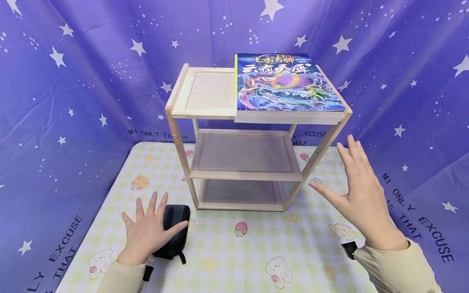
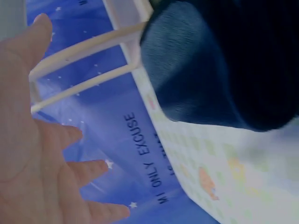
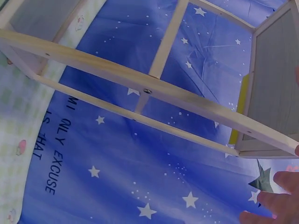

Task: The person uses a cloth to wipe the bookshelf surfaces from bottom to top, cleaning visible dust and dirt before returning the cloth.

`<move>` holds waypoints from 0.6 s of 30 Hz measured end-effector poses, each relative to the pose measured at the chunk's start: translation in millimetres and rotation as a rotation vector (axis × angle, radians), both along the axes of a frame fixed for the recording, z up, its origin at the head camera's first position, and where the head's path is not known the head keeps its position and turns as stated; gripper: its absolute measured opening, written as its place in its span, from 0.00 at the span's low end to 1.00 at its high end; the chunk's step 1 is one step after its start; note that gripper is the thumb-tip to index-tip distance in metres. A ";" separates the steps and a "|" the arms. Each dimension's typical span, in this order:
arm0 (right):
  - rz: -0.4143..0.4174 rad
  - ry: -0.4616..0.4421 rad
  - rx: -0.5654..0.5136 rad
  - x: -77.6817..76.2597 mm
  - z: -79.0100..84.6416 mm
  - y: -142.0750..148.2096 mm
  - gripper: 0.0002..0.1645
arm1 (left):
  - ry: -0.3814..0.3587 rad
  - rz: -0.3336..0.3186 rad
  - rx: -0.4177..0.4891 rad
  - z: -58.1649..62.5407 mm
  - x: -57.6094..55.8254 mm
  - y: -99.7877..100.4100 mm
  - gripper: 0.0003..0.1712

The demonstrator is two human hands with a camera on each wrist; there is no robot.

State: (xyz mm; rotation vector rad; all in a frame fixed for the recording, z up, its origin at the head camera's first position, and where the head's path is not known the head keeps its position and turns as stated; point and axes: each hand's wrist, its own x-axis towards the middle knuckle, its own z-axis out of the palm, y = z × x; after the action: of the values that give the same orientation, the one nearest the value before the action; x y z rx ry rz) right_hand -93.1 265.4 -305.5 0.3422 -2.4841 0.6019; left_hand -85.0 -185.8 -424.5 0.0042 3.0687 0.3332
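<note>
My left hand [image 1: 143, 238] hovers with spread fingers over or just beside a black zippered case [image 1: 172, 232] with a small strap; whether they touch I cannot tell. In the left wrist view the dark case [image 2: 187, 65] fills the upper right, apart from the hand's fingers. To the right of a wooden three-tier shelf [image 1: 245, 176], my right hand [image 1: 366, 199] is held in the air with fingers extended and nothing in it. A thick book [image 1: 289, 87] with a blue illustrated cover lies flat on the right part of the shelf's top board.
The shelf stands at the back of a table [image 1: 234, 252] covered with a green-checked cloth. Purple star-patterned curtains [image 1: 91, 93] enclose the back and both sides. A yellow edge strip [image 3: 240, 109] shows past the shelf top in the right wrist view.
</note>
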 end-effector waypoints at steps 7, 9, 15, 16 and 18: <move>0.041 0.133 -0.043 -10.4 7.8 0.3 0.61 | -0.036 0.018 -0.021 -15.6 0.7 -9.1 0.62; 0.043 0.160 -0.058 -13.4 11.0 -0.8 0.60 | -0.068 0.025 -0.011 -19.2 0.2 -10.6 0.62; 0.045 0.185 -0.111 -20.2 23.4 -3.1 0.59 | -0.166 0.063 0.028 -28.9 -1.2 -15.3 0.61; 0.049 0.195 -0.120 -21.3 25.1 -3.2 0.59 | -0.172 0.065 0.029 -30.5 -1.3 -15.9 0.60; 0.057 0.217 -0.138 -23.6 28.2 -3.5 0.59 | -0.177 0.068 0.030 -33.8 -1.6 -16.4 0.59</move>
State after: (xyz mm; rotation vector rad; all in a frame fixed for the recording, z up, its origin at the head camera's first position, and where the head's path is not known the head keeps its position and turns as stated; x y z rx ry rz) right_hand -116.6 261.9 -277.3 0.4033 -2.2195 0.7164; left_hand -86.5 -202.2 -458.2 -0.1218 2.8932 0.3624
